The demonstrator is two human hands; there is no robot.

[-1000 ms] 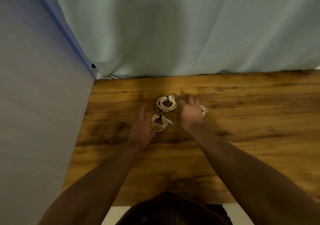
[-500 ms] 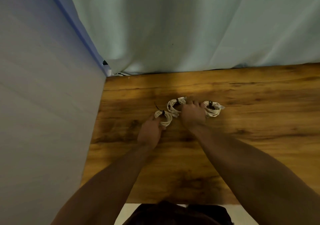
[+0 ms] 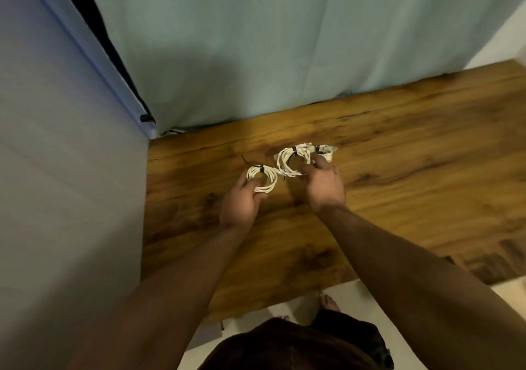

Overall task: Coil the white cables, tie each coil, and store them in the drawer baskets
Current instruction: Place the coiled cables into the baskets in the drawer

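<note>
- Coiling and tying look finished: three white cable coils, each banded with a dark tie, sit gathered toward the far left corner of the brown wooden tabletop (image 3: 398, 187).
- The left hand (image 3: 240, 201) has its grip clamped on the small white coil (image 3: 263, 177). The right hand (image 3: 326, 189) pinches the larger white coil (image 3: 290, 160), with the third white coil (image 3: 326, 152) just beyond its fingers (whether it is held too, I cannot tell).
- What seems left is storing all three.
- No drawer or basket is in view, so their contents cannot be told.

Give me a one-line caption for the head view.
Left hand grips one tied white coil; right hand grips a second coil, a third coil just beyond, at a wooden table.
</note>
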